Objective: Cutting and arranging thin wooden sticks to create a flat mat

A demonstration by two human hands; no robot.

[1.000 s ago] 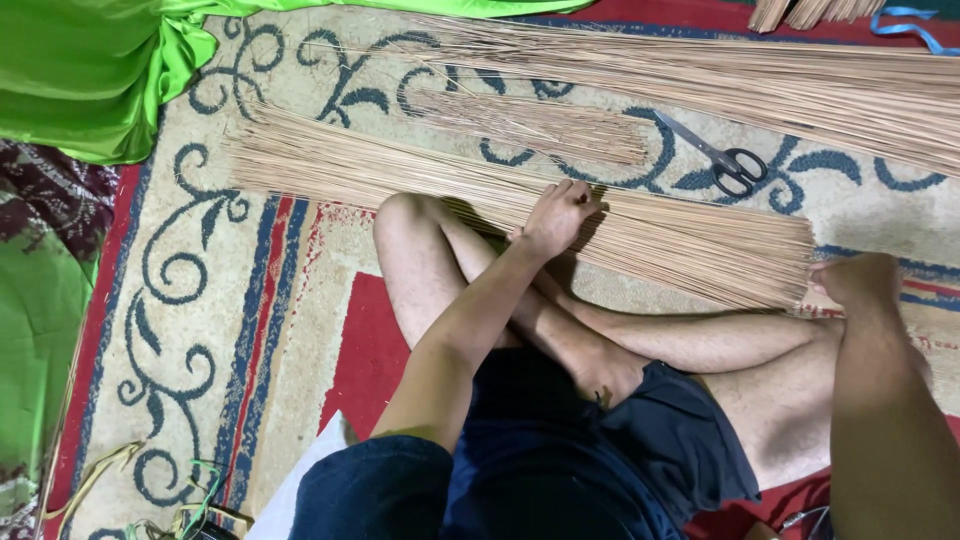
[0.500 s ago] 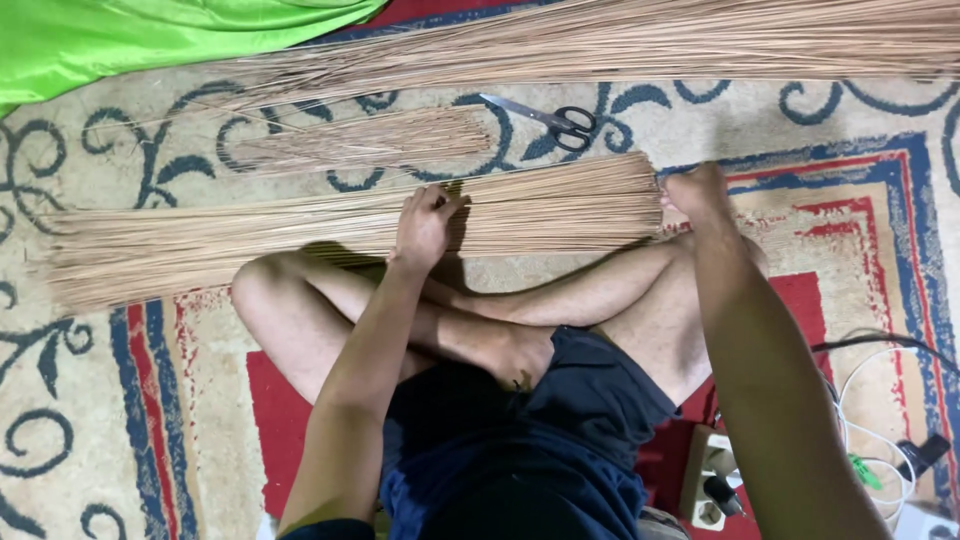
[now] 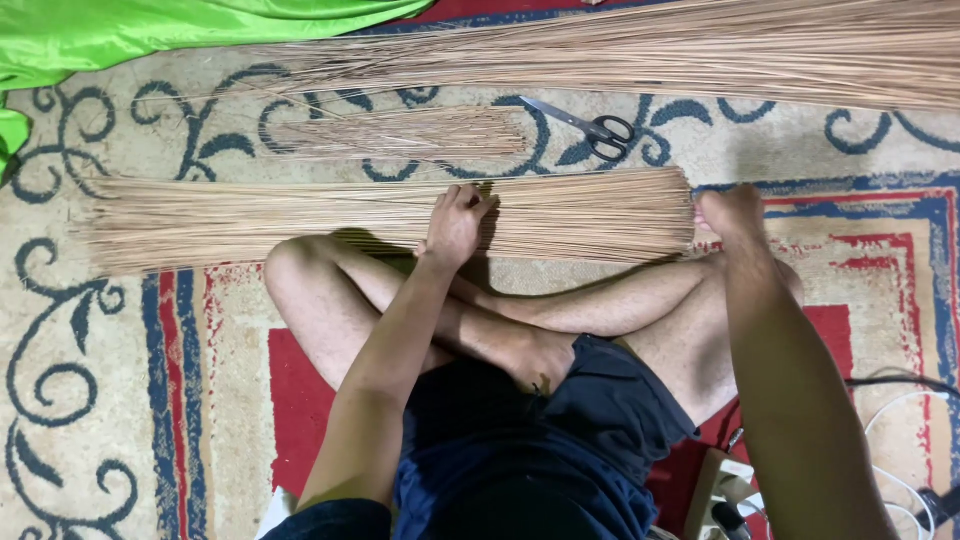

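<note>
1. The sticks (image 3: 380, 215) lay in a flat bundle on the rug (image 3: 120, 400), just ahead of the crossed legs.
2. The left hand (image 3: 455, 225) pressed mid-bundle, fingers curled onto the sticks.
3. The right hand (image 3: 730, 215) butted the cut ends; whether its fingers were closed could not be told.
4. Done well, I judge: hold down steadily, tap ends squarely flush.

L hand (image 3: 455, 222) slid toward bundle (image 3: 300, 215) middle; R hand (image 3: 735, 212) now at its end.
</note>
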